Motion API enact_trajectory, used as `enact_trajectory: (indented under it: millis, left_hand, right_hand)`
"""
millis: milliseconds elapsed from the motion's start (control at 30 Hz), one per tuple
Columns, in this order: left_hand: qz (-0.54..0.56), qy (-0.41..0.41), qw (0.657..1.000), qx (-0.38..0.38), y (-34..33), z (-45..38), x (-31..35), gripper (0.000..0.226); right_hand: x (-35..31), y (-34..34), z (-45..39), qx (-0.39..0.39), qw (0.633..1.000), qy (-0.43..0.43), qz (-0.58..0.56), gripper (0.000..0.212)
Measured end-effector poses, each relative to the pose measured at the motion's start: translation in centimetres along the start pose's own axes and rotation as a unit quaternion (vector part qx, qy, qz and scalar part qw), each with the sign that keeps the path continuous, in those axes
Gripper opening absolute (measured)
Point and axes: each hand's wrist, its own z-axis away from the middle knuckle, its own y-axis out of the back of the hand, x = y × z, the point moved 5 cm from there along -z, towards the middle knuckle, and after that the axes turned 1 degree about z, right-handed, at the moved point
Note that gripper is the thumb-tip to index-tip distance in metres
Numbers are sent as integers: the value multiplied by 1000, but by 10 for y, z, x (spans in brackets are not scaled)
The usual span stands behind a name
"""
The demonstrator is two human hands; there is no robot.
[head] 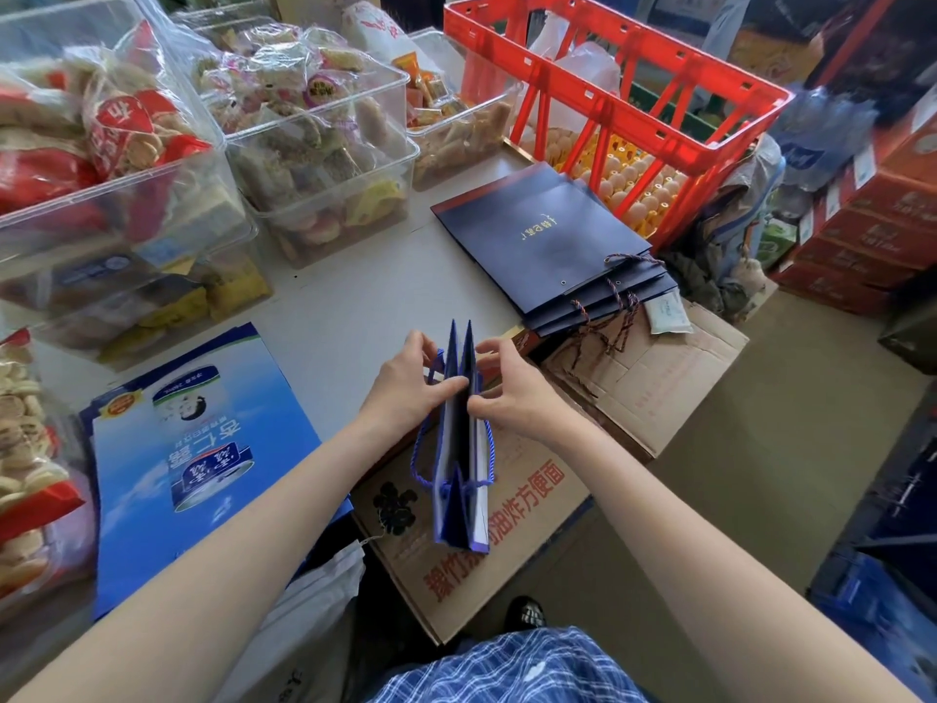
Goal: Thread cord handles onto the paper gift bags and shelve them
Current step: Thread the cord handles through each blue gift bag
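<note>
A blue paper gift bag [460,474] stands mouth-up in front of me, partly spread, with its gussets folded inward. My left hand [408,380] grips the bag's left wall near the far end. My right hand [509,385] pinches the right wall opposite it. A blue cord handle [420,451] loops out on the bag's left side, and another blue cord [490,456] hangs on the right side. Further back on the table lies a stack of flat navy gift bags [547,241], with twisted cords [606,324] trailing from their near edge.
Clear plastic bins of snacks [324,159] line the table's back and left. A red crate [613,104] stands over egg trays at the back right. Flattened cardboard boxes [507,515] lie under the bag. A blue printed carton [203,449] lies flat at the left. Red boxes [862,230] are stacked at the far right.
</note>
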Motion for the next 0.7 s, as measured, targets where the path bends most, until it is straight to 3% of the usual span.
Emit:
enact_trajectory:
  millis: [100, 167, 333, 467, 567, 700]
  left_hand:
    - [-86, -39, 994, 63, 6, 0, 2, 21]
    - [-149, -68, 984, 66, 6, -3, 3, 20]
    - [-220, -130, 964, 70, 5, 0, 1, 34]
    - [-235, -230, 942, 69, 2, 7, 1, 55]
    - [-281, -283, 913, 89, 3, 8, -1, 74]
    - [-342, -380, 854, 95, 3, 9, 2, 81]
  right_hand:
    - [0, 3, 4, 40, 998, 24, 39, 49]
    - [3, 5, 5, 53, 991, 38, 117, 49]
    - [11, 14, 4, 77, 962, 14, 262, 47]
    - [4, 18, -1, 106, 907, 21, 408, 30]
    - [1, 20, -4, 100, 885, 29, 453, 19]
    - [10, 19, -11, 47, 901, 30, 430, 22]
